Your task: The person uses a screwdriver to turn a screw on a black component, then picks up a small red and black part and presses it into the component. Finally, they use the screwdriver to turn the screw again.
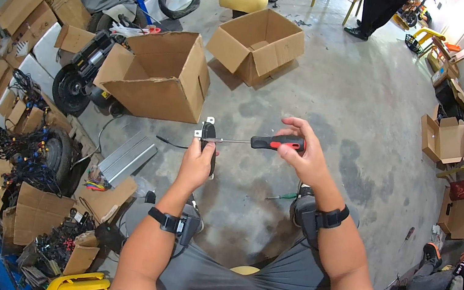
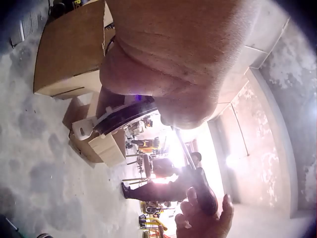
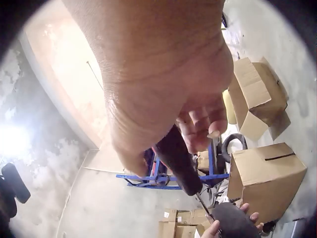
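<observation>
While the left hand clamps its fingers on the long, black, white-tabbed part, likely stiff, best held mid-length, the right hand curls fingers round the red-and-black screwdriver.

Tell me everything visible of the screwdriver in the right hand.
The screwdriver has a black and red handle, plastic or rubber by its look, and a thin, straight shaft that looks metal. It lies nearly level across the head view. The right hand grips the handle's rear; the shaft runs to the black part in the left hand, its tip unclear.
</observation>
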